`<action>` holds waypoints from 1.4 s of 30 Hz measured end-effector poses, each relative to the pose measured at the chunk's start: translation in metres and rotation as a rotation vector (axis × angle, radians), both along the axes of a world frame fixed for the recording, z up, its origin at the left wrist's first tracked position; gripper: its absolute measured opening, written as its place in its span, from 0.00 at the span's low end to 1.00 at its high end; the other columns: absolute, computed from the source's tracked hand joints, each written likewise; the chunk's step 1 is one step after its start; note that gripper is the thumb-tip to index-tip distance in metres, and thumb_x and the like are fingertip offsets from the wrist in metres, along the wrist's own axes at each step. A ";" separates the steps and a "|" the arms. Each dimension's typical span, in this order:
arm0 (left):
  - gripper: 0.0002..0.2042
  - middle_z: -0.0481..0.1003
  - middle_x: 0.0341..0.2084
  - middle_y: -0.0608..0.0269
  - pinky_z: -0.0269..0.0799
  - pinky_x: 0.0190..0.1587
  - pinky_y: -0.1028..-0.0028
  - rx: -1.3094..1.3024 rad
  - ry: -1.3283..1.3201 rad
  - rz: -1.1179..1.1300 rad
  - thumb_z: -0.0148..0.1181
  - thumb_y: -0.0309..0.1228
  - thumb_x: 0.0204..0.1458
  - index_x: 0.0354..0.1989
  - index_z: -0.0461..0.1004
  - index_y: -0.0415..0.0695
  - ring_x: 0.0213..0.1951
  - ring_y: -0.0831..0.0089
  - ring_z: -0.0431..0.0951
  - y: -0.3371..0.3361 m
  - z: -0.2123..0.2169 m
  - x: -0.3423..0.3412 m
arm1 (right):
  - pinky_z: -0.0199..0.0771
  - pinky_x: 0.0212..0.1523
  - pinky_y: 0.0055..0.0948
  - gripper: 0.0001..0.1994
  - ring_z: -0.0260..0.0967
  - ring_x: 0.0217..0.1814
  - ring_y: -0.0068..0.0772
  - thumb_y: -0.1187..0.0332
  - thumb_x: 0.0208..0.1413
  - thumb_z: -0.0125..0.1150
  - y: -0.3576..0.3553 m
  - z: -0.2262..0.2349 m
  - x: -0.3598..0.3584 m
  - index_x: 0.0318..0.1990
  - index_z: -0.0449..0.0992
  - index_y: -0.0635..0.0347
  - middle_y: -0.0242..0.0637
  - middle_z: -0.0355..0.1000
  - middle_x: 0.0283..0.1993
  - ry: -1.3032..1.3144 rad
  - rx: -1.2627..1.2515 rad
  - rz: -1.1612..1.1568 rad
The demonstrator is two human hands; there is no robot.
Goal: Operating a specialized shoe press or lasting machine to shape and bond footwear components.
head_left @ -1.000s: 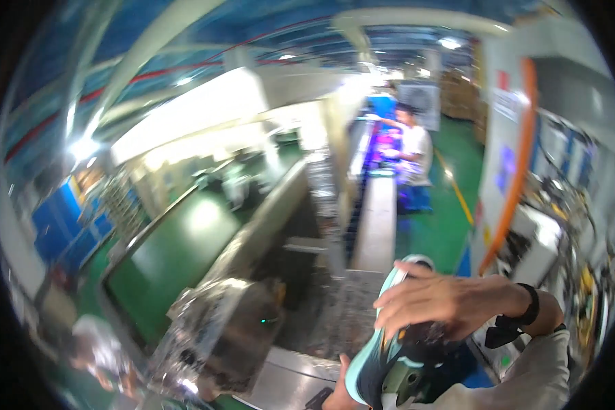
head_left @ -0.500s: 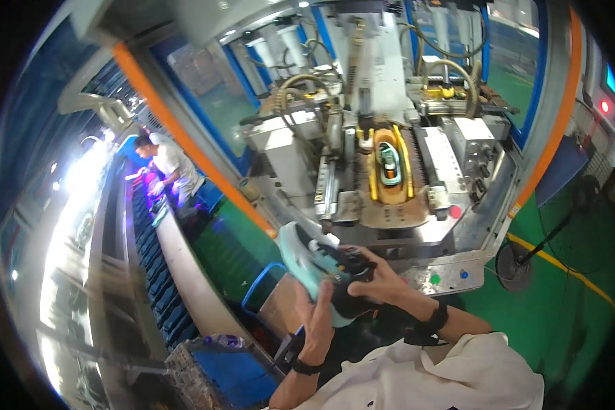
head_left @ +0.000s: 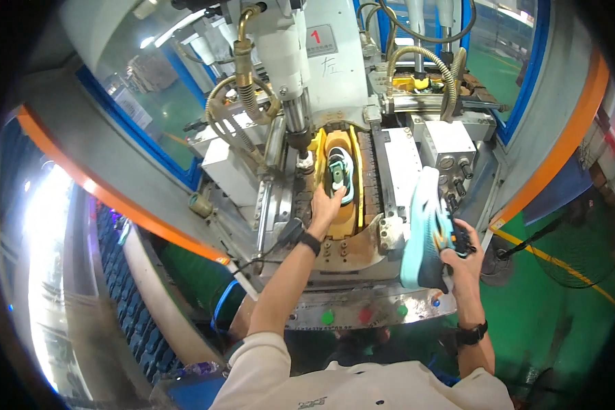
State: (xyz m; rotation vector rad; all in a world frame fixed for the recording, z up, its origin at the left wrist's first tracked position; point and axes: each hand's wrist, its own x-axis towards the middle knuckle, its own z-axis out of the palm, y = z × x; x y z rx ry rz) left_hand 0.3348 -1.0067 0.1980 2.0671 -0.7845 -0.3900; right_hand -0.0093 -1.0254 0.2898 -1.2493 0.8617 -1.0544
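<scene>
one seated shoe [head_left: 339, 175] lies in the yellow-sided bed [head_left: 344, 224], its long axis pointing roughly forward; the left grip [head_left: 326, 208] is nearer, at its near end, though i cannot tell whether it has closed on it. the right grip [head_left: 466, 254], well apart to the right, clasps a teal-soled shoe [head_left: 424, 236] that both grips held half a second ago.

A yellow line [head_left: 593, 290] (slanting) crosses green floor [head_left: 523, 311].
</scene>
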 end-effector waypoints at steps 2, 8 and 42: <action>0.40 0.72 0.49 0.30 0.68 0.56 0.59 0.030 -0.090 0.039 0.68 0.44 0.46 0.60 0.59 0.25 0.54 0.43 0.73 -0.029 -0.035 0.030 | 0.69 0.50 0.23 0.29 0.68 0.46 0.23 0.73 0.39 0.66 -0.002 0.005 0.000 0.54 0.71 0.63 0.31 0.71 0.46 0.007 -0.045 -0.083; 0.41 0.70 0.53 0.32 0.68 0.58 0.57 0.202 -0.037 0.062 0.64 0.31 0.46 0.67 0.48 0.31 0.56 0.44 0.71 -0.067 -0.046 0.041 | 0.69 0.48 0.24 0.26 0.69 0.43 0.25 0.76 0.39 0.63 -0.037 -0.004 0.001 0.51 0.73 0.65 0.33 0.72 0.44 0.181 -0.200 -0.313; 0.20 0.77 0.45 0.59 0.74 0.48 0.72 -0.897 0.973 1.031 0.61 0.24 0.54 0.56 0.68 0.35 0.46 0.72 0.78 0.445 0.023 -0.247 | 0.72 0.36 0.41 0.07 0.71 0.36 0.48 0.76 0.48 0.62 0.184 -0.175 0.183 0.36 0.75 0.59 0.42 0.72 0.35 0.359 -0.832 1.022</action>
